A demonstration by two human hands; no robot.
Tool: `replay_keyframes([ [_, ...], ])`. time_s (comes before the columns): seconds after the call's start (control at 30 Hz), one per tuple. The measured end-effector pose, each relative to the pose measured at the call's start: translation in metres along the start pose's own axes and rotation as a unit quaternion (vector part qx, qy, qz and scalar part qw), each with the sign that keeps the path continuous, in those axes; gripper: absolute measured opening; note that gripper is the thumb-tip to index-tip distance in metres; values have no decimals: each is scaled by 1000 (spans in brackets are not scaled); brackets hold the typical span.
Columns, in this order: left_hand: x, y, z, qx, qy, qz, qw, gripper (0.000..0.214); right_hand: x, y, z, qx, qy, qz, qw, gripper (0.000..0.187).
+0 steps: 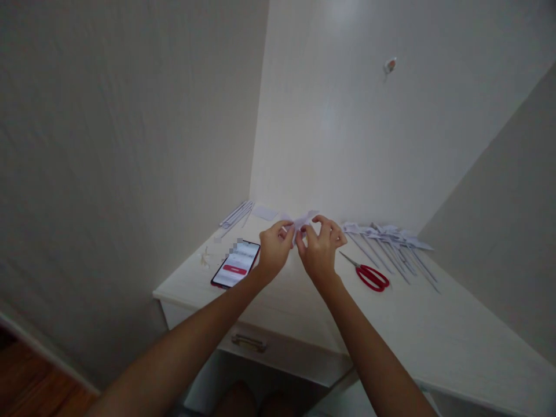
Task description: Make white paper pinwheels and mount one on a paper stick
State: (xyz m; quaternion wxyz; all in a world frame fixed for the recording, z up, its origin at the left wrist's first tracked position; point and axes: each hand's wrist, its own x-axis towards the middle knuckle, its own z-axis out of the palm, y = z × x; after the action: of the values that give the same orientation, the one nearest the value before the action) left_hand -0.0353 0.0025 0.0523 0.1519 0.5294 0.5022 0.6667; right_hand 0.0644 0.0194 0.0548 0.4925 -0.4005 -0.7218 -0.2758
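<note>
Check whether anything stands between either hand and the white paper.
Nothing visible does: the left hand and right hand both have their fingers on the white paper. The phone lies left of them and the red-handled scissors right, neither in between.

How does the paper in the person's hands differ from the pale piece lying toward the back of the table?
The held paper is at the fingertips of the left hand and right hand; the pale piece lies untouched on the table. The held paper looks bent and uneven in outline, while the pale piece looks flat and straighter-edged. Both are whitish.
</note>
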Motion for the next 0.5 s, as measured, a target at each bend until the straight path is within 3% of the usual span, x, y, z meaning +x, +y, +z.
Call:
replay_keyframes([
  [0.17,33,-2,-42,-6,38,60,997,40,11,6,23,76,-9,88,993,10],
  [0.27,68,-11,-78,22,73,74,994,23,20,19,40,161,5,204,966,11],
  [0.33,92,-25,-97,78,41,48,995,18,26,29,52,255,17,269,929,14],
  [0.4,109,-44,-109,181,-24,-9,983,15,27,36,62,351,19,335,874,17],
  [0.5,121,-75,-116,373,-137,-62,916,15,23,38,69,454,-15,451,769,20],
])
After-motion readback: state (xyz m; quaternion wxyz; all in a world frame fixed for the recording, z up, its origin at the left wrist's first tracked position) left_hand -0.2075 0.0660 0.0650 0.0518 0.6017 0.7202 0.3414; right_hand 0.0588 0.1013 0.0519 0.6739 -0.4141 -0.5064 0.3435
